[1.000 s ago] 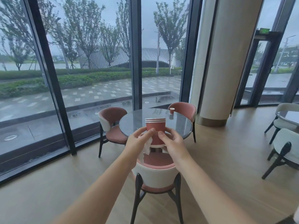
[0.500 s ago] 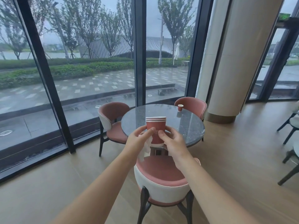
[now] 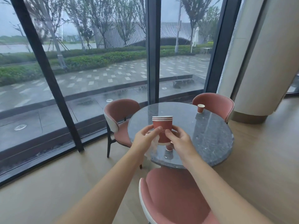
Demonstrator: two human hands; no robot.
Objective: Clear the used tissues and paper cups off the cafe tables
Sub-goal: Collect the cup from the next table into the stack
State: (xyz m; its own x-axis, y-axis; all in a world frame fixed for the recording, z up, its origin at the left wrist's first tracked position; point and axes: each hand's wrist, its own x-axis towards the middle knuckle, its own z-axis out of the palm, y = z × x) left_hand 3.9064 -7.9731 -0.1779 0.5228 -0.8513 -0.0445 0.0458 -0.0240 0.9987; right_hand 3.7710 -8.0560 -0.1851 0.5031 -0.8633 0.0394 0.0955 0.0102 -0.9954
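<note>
Your left hand (image 3: 146, 137) and right hand (image 3: 178, 139) both grip a stack of red cups (image 3: 162, 129), held upright above the near edge of the round tabletop (image 3: 210, 139); the left also pinches a crumpled tissue (image 3: 153, 145). Another cup (image 3: 201, 108) stands at the far side, near a pink chair (image 3: 215, 104).

A stack of red paper cups (image 3: 162, 129) with several white rims showing at the top is held upright above the near edge of the round grey surface (image 3: 210, 139). A crumpled white tissue (image 3: 153, 143) hangs just left of the stack's base. Another red cup (image 3: 169, 147) stands on the surface just below the stack, mostly hidden. A single red cup (image 3: 201, 108) with a white rim stands upright near the far right edge of the surface.
</note>
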